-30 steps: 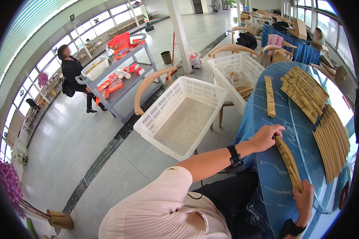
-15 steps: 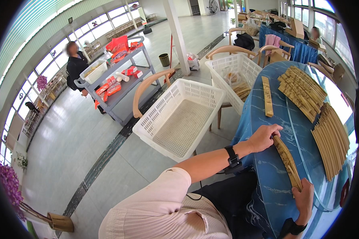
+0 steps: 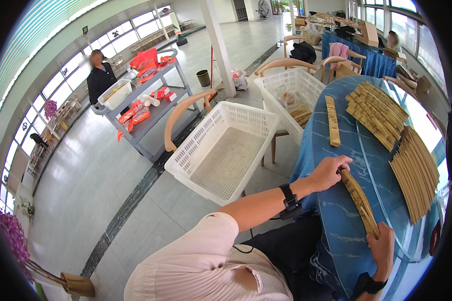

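At the far left, purple flowers point(image 3: 11, 233) lean out of a pot point(image 3: 78, 285) on the floor. Beyond them a person point(image 3: 100, 78) in dark clothes stands behind a grey cart point(image 3: 160, 111), which carries a small basket point(image 3: 118, 100) and red packets point(image 3: 146, 60) on its two shelves. A bin point(image 3: 203, 78) sits close by a white pillar point(image 3: 218, 50).

Nearer me, a wooden chair point(image 3: 173, 125) stands beside a big white basket point(image 3: 226, 163) — I see only its bare slotted floor inside. Just past it, a second basket point(image 3: 289, 120) holds a clear bag and some slats point(image 3: 301, 116).

Then comes the blue, marble-patterned surface point(image 3: 331, 220). A loose strip point(image 3: 332, 121) lies alone near its left edge. Below that, the left hand point(image 3: 331, 173), a black band at the wrist, has its fingers curled, pinching the far end of a mottled strip point(image 3: 359, 200). The strip slants over the surface toward the worker, and the right hand point(image 3: 382, 246) is wrapped round its near end. Farther right lie a fanned pile point(image 3: 376, 113), flat and dark-speckled, and — touching or nearly so — a row of strips on edge point(image 3: 414, 173).
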Demonstrator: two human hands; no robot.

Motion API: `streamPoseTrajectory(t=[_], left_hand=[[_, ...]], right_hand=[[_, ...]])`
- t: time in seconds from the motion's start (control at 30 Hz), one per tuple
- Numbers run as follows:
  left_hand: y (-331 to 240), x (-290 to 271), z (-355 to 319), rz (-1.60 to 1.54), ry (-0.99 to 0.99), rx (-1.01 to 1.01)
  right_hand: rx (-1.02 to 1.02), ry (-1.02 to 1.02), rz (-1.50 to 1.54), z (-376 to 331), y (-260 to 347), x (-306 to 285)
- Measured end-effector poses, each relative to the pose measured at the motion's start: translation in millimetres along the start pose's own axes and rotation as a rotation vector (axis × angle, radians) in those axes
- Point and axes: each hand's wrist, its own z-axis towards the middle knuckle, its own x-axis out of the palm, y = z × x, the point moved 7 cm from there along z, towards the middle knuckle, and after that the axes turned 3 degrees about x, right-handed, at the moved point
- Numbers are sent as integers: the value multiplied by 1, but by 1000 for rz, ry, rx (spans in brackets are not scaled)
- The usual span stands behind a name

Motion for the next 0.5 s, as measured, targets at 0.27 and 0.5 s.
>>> streamPoseTrajectory(t=[0.27,0.5], left_hand=[[3,0,-1,12,23,-15],[-2,-1,0,13,24,-19]], right_hand=[[42,34,51,2,-7,5],[47,32,59,1,-6,4]])
